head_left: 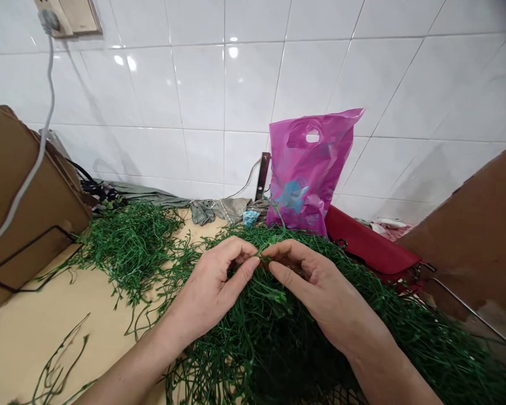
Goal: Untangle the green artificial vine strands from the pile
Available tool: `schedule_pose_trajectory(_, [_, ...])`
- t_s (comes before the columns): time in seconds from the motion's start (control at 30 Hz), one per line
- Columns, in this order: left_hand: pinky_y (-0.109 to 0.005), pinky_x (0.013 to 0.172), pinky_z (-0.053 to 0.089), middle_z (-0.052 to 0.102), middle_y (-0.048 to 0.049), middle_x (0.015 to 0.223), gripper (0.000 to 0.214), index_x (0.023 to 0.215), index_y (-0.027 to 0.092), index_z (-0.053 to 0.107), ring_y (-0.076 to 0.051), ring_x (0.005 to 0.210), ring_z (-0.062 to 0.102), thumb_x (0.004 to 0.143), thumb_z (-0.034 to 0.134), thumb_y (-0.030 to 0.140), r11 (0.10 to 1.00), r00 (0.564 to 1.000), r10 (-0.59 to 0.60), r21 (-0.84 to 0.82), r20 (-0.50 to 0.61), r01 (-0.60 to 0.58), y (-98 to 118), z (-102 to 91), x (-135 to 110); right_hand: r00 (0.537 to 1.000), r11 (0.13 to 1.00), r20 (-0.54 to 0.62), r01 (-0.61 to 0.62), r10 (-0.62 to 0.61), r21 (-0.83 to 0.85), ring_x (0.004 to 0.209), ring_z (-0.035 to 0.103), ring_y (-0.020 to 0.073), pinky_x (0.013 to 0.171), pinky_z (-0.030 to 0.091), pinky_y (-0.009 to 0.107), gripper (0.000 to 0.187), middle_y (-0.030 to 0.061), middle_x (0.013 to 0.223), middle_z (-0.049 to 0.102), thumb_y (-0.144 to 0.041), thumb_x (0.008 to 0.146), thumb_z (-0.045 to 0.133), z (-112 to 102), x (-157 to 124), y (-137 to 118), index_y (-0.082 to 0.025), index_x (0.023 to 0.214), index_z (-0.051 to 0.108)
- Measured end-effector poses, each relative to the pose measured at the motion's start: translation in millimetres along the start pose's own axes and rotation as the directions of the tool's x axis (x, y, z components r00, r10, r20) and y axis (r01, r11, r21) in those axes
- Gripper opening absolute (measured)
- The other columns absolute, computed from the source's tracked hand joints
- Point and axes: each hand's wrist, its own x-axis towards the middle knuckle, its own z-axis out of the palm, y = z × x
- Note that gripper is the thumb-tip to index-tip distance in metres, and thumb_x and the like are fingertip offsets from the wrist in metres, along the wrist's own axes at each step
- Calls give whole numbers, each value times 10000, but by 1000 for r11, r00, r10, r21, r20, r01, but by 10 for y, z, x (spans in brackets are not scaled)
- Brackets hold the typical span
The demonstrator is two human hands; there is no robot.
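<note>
Both hands meet above a large heap of thin green plastic-looking stems (231, 343). My left hand (219, 278) pinches a green stem (259, 253) between thumb and forefinger. Close beside it, my right hand (307, 275) has thumb and forefinger closed at the same stem. Part of the stem rises past the fingertips toward the purple bag (310, 169). The curled inner fingers of both hands are partly hidden.
A smaller pile of green stems (130, 242) lies left, with loose stems (59, 365) nearer me. Cardboard boxes (21, 191) (476, 225) stand at both sides. A red handbag (371, 242) lies behind the heap. A white cable (42, 140) hangs from the wall socket.
</note>
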Motion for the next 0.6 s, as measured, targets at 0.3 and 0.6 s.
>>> schedule_pose_trajectory(0.3, [-260, 637, 350, 506, 15, 772, 196, 843, 204, 532, -143, 703, 476, 1002, 471, 299, 993, 999, 9, 116, 54, -15, 0, 37, 12, 986, 964, -145, 39, -79, -264, 718, 633, 164, 695, 491, 281, 67, -5, 764, 704, -227, 798, 595, 14, 18, 72, -220, 792, 661])
schedule_pose_trajectory(0.6, [-259, 582, 292, 410, 49, 681, 281, 786, 198, 502, -122, 635, 370, 982, 486, 399, 973, 980, -167, -145, 107, 181, -27, 45, 30, 958, 964, -226, 121, -175, -236, 598, 595, 130, 574, 453, 238, 64, -30, 658, 631, -177, 783, 553, 91, 108, 179, -223, 752, 586])
